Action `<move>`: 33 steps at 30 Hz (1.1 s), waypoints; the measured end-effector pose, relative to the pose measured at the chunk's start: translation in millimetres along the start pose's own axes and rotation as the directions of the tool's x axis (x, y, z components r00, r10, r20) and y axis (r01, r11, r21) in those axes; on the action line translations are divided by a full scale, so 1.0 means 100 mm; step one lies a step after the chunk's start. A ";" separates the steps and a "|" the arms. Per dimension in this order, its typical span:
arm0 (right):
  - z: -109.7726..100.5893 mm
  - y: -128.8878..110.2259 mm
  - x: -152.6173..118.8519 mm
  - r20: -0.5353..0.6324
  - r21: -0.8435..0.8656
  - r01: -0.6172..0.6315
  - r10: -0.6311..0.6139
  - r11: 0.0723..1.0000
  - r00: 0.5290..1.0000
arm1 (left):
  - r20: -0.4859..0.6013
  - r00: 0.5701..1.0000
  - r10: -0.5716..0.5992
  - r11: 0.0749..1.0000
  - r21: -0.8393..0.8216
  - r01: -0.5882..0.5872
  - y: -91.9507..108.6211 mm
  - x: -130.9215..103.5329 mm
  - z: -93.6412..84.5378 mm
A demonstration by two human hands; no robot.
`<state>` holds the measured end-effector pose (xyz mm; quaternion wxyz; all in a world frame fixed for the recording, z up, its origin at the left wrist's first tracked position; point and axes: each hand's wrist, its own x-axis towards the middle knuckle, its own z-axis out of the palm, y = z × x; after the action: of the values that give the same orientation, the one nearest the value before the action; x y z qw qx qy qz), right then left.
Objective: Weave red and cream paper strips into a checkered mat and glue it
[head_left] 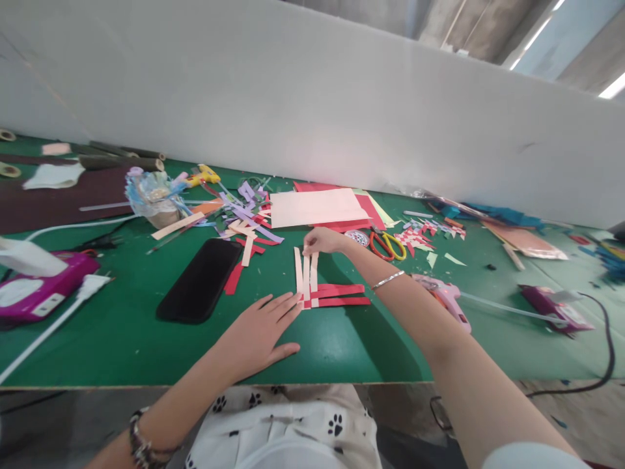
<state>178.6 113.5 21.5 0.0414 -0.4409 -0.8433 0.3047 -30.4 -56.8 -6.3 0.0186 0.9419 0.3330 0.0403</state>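
On the green table lie pale peach paper strips [299, 267] pointing away from me, crossed at their near ends by red paper strips [342, 301] that run off to the right. My left hand [266, 332] rests flat, fingers spread, its fingertips touching the near left corner of the crossed strips. At the far ends, my right hand [322, 241] pinches the top of a peach strip between thumb and fingers. A black phone [200, 280] lies to the left of the strips.
Behind are a peach paper sheet [317, 207], scissors [385, 245] and loose strips [247, 212]. A pink glue gun [446, 299] lies right of my right forearm, a yellow glue gun [204, 174] at the back left. Purple power strips [53, 280] sit at left and right.
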 end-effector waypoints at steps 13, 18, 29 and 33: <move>0.01 0.00 -0.01 0.000 0.031 -0.001 0.001 1.000 1.000 | 0.006 1.000 -0.001 1.000 0.005 0.001 0.01 0.01 -0.01; 0.01 0.00 -0.01 -0.004 0.048 -0.010 0.010 0.999 1.000 | 0.033 0.999 0.001 0.999 0.037 -0.002 0.02 0.01 -0.04; 0.03 0.06 0.09 0.061 0.135 -0.072 0.064 0.988 0.996 | -0.001 0.999 -0.049 0.999 0.004 0.049 0.13 0.12 -0.09; 0.03 0.05 0.12 0.079 0.124 -0.092 0.083 0.988 0.993 | -0.002 0.999 -0.051 0.998 -0.022 0.051 0.12 0.12 -0.09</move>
<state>174.0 123.9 14.1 0.0249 -0.4623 -0.8029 0.3755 -14.8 -58.4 3.9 0.0294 0.9328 0.3563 0.0447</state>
